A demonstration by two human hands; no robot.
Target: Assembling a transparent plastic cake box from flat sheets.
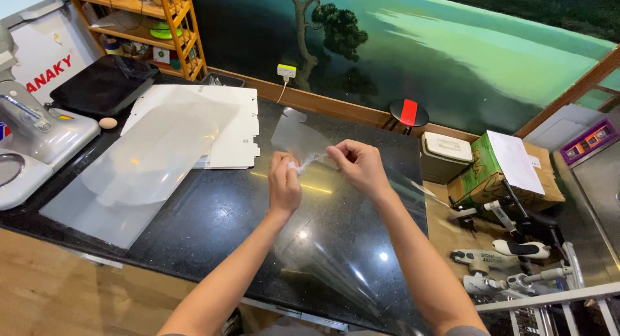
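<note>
Both my hands are raised over a black glossy counter [213, 213]. My left hand [283, 184] pinches a small white tab at the corner of a clear plastic sheet [336, 265]. My right hand [358, 165] grips the sheet's edge right beside it, fingers closed. A thin transparent layer [297, 139] lifts away from the sheet behind my fingers. The big sheet runs down toward me, glinting with reflections.
A pile of clear and frosted plastic sheets [148, 161] and white die-cut cardboard [229, 126] lies to the left. A white machine [32, 142] stands at the far left. A wooden shelf [161, 26], boxes [491, 171] and scooters [516, 252] surround the counter.
</note>
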